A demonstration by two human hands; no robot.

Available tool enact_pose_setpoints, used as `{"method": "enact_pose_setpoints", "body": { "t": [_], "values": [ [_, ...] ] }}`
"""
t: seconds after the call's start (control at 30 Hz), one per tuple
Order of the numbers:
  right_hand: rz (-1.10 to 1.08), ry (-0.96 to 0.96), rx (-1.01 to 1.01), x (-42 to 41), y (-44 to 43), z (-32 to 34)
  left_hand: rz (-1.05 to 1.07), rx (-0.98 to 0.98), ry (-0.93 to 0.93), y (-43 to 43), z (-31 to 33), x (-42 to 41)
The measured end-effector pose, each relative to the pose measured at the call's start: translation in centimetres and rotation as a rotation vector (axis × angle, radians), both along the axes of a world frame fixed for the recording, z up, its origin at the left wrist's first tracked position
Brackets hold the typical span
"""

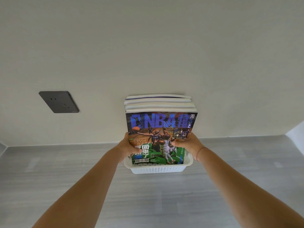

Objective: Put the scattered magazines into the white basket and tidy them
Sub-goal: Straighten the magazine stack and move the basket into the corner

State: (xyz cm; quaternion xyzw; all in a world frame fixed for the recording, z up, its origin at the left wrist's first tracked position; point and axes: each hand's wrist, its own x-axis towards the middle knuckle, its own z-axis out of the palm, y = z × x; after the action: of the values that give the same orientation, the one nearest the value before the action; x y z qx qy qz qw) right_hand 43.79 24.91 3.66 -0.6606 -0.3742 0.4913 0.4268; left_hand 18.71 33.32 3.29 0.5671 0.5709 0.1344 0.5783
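Head view: glossy magazine stack (160, 125) upright in white perforated plastic basket (158, 169);
Hands: left hand (127, 146), right hand (189, 143) clasp its side edges;
Handling: I'd judge it heavy, slick, floppy; grip low, both edges; rear copies possibly uneven, hard to see.

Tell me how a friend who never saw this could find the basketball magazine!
On the grey table stands a white perforated basket with magazines upright in it. The NBA magazine is the front one, gripped by the left hand and right hand. Only it shows a cover, blue letters over players on a green court; the others show only page edges.
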Motion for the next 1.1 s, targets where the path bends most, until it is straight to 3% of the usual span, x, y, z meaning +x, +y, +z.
{"method": "enact_pose_setpoints", "body": {
  "t": [0.53, 1.1],
  "values": [
    [-0.185, -0.02, 0.061, 2.3, -13.7, -0.5, -0.221, 0.032, 0.039, -8.4, 0.2, 4.1],
    [-0.699, -0.037, 0.085, 9.9, -36.4, -0.2, -0.714, 0.059, 0.003, -21.6, 0.0, 21.4]
  ]
}}
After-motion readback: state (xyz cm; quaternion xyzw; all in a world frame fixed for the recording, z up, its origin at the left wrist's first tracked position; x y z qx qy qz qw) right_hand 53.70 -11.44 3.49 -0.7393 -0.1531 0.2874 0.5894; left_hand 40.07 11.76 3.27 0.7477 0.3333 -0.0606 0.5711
